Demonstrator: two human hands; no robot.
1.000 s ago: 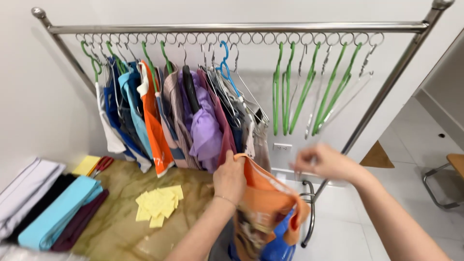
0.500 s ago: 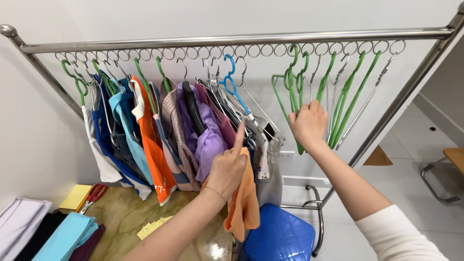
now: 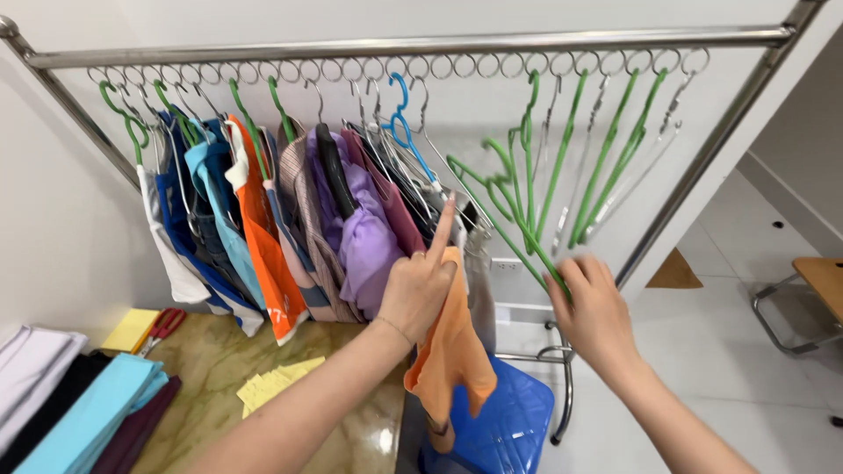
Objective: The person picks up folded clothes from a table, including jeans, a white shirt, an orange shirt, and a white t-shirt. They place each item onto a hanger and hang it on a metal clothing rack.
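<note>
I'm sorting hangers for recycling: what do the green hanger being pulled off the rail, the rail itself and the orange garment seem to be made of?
The thin green hanger in the right hand looks like moulded plastic: uniform colour, slight gloss. The silver clothes rail looks like polished metal tube, probably steel, with a bright streak of reflection. The soft orange garment held by the left hand looks like thin matte knit fabric, draping in folds; its fibre cannot be told.
</note>
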